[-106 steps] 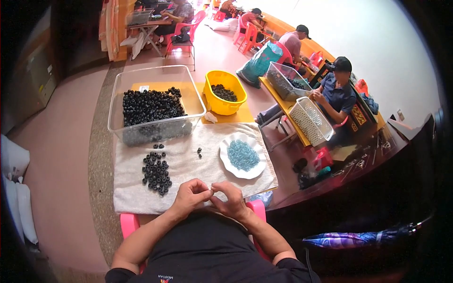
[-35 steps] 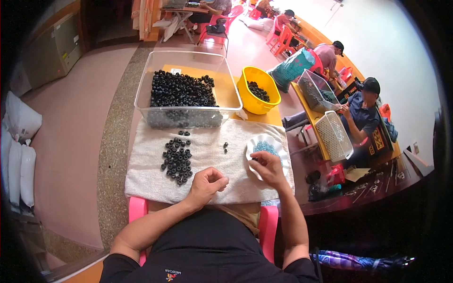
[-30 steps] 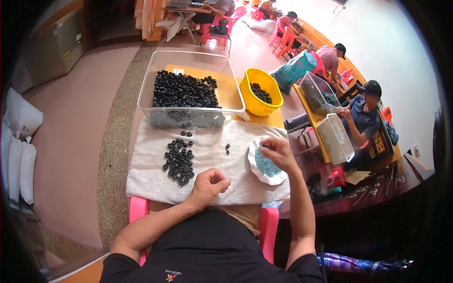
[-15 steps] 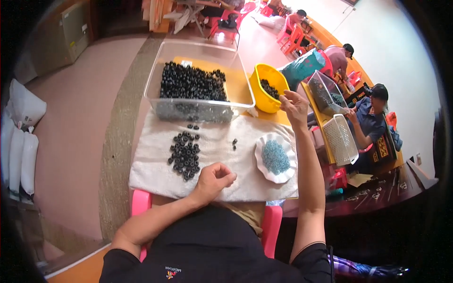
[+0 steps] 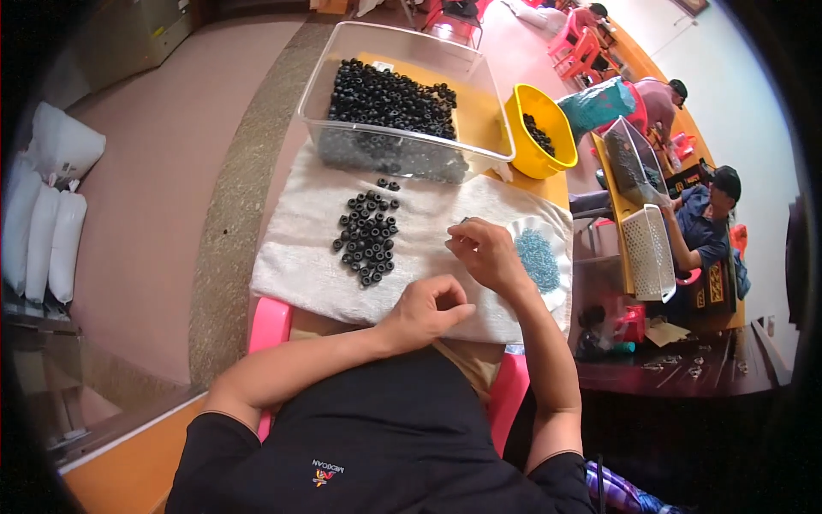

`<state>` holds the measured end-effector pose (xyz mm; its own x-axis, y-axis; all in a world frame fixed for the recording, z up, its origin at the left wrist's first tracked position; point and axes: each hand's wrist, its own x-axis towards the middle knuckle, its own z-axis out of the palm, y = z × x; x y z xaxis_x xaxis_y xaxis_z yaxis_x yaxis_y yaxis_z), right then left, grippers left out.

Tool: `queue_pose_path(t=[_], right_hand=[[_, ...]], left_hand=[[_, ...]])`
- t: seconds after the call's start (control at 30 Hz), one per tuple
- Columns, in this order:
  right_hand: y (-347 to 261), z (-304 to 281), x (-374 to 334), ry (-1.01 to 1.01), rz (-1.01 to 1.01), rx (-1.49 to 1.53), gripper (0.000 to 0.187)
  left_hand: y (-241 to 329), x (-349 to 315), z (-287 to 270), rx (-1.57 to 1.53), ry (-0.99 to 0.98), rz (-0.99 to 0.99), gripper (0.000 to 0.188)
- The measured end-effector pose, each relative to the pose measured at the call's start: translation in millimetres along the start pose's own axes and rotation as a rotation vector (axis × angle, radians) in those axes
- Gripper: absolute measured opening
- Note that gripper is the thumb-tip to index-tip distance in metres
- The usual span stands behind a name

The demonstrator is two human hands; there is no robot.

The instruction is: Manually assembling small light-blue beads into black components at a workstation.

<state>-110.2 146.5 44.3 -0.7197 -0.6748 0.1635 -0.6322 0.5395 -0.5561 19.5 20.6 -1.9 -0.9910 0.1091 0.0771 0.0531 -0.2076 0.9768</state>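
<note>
My left hand (image 5: 425,313) hovers over the front edge of a white cloth (image 5: 287,248), fingers curled and thumb close to the index finger; whatever may be inside is hidden. My right hand (image 5: 485,254) is over the cloth's middle, its fingertips drawn together in a pinch. Beside those fingertips a tiny dark piece (image 5: 465,220) peeks out, mostly covered by the hand. Left of both hands lies a loose pile of black ring-shaped parts (image 5: 366,240). A scalloped white dish (image 5: 558,297) of small pale-blue bits (image 5: 536,259) is partly behind my right wrist.
Beyond the cloth stands a clear plastic bin (image 5: 490,141) with many black parts. A yellow tub (image 5: 561,128) holding some more is at its right. Pink chair arms (image 5: 271,324) flank me. At right, a person (image 5: 711,214) works by a white perforated basket (image 5: 648,253).
My right hand has come from beside the yellow tub down and left to the small dark pieces on the cloth. The whole view has shifted; my left hand stays near the front edge.
</note>
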Motion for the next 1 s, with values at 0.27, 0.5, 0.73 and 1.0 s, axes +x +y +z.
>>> queue_pose_path(t=[0.27, 0.5, 0.73, 1.0], right_hand=[[-9.2, 38.7, 18.7, -0.038, -0.199, -0.016, 0.021], [-29.5, 58.9, 38.8, -0.151, -0.231, -0.229, 0.029], [-27.4, 61.8, 42.4, -0.158, -0.182, -0.254, 0.024], [-19.5, 38.9, 13.4, 0.07, -0.106, 0.152, 0.016]], left_hand=[[19.1, -9.1, 3.5, 0.085, -0.033, 0.145, 0.011], [17.9, -7.2, 2.3, 0.147, 0.029, 0.295, 0.01], [17.4, -6.9, 1.4, 0.119, 0.036, 0.218, 0.011], [20.4, -4.0, -1.7, 0.02, 0.22, 0.147, 0.011]])
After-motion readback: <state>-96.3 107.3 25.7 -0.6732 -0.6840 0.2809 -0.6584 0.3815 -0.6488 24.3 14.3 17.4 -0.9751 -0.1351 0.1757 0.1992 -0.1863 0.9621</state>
